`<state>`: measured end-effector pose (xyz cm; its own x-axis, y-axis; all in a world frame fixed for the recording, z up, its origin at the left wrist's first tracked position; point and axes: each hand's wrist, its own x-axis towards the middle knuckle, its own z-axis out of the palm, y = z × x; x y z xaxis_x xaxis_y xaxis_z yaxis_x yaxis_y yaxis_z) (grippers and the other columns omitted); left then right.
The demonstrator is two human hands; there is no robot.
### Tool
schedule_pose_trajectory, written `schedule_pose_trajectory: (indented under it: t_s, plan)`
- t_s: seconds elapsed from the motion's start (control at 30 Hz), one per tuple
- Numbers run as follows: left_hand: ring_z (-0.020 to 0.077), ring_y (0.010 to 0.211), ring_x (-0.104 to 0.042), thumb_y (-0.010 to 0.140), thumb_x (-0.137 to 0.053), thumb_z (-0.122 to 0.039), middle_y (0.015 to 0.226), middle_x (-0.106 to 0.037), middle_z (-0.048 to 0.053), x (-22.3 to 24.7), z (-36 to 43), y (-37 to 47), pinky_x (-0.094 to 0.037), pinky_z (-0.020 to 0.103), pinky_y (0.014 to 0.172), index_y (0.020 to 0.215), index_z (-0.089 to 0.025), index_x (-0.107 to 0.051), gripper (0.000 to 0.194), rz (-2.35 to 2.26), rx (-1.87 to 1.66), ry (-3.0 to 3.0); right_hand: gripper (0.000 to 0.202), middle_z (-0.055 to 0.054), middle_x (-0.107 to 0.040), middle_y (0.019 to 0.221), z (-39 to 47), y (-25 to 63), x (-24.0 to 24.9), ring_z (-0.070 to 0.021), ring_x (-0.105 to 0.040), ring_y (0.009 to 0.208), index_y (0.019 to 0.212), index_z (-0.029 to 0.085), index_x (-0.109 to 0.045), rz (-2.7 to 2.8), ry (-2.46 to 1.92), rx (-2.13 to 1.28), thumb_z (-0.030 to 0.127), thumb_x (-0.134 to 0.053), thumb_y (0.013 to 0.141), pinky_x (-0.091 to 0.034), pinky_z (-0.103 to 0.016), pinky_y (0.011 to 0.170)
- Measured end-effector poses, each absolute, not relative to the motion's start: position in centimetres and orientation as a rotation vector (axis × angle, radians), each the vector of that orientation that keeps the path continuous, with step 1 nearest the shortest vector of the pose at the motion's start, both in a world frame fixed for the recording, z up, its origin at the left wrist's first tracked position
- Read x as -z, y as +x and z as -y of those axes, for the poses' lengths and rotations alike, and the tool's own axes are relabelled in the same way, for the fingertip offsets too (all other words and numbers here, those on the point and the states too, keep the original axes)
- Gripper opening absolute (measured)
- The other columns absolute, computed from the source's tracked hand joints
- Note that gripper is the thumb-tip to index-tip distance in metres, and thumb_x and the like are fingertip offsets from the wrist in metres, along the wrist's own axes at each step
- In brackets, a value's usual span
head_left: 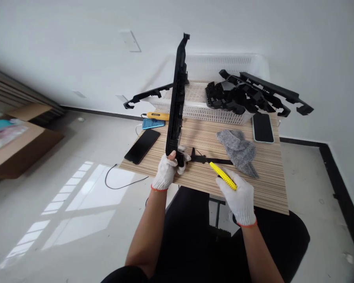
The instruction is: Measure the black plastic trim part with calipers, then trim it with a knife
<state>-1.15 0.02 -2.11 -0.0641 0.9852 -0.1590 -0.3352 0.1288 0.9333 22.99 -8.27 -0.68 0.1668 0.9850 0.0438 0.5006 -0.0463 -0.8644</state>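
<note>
My left hand (167, 169), in a white glove with an orange cuff, grips the lower end of a long black plastic part (177, 102). The part stands nearly upright above the table's front left. Its far end reaches up in front of the wall. In my gloved right hand (238, 196) is a yellow utility knife (223, 176), its thin blade pointing up and left, apart from the part. Behind the blade lies a flat black tool or strip (216, 160) on the wood-grain table (262, 188); its kind I cannot make out.
A white plastic basket (212, 114) at the back holds several black plastic parts (238, 94), some jutting over its rim. A grey cloth (238, 151) and a phone (262, 127) lie right. Left are a dark phone (142, 146), a blue device (153, 124) and a yellow-handled tool (157, 116).
</note>
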Motion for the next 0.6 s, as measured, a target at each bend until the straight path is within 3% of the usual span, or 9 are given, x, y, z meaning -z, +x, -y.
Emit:
schedule_pose_trajectory:
  t_s: [0.3, 0.6]
  plan:
    - [0.0117, 0.036, -0.050, 0.077, -0.073, -0.056, 0.068, -0.074, 0.007, 1.85, -0.31, -0.98, -0.034, 0.024, 0.033, 0.103, -0.012, -0.066, 0.051, -1.120, -1.320, 0.810, 0.038, -0.002, -0.081, 0.113, 8.38, 22.93, 1.16, -0.0250, -0.076, 0.101, 0.120, 0.029, -0.078, 1.428, -1.593, -0.727, 0.050, -0.071, 0.089, -0.059, -0.039, 0.093]
    - [0.0167, 0.049, -0.065, 0.080, -0.071, -0.055, 0.078, -0.077, 0.009, 1.56, -0.43, -0.68, -0.043, 0.024, 0.036, 0.098, -0.013, -0.063, 0.046, -1.173, -1.274, 0.893, 0.041, -0.003, -0.080, 0.117, 8.12, 22.57, 1.62, -0.0253, -0.076, 0.105, 0.124, 0.026, -0.076, 1.448, -1.632, -0.597, 0.052, -0.067, 0.094, -0.058, -0.038, 0.097]
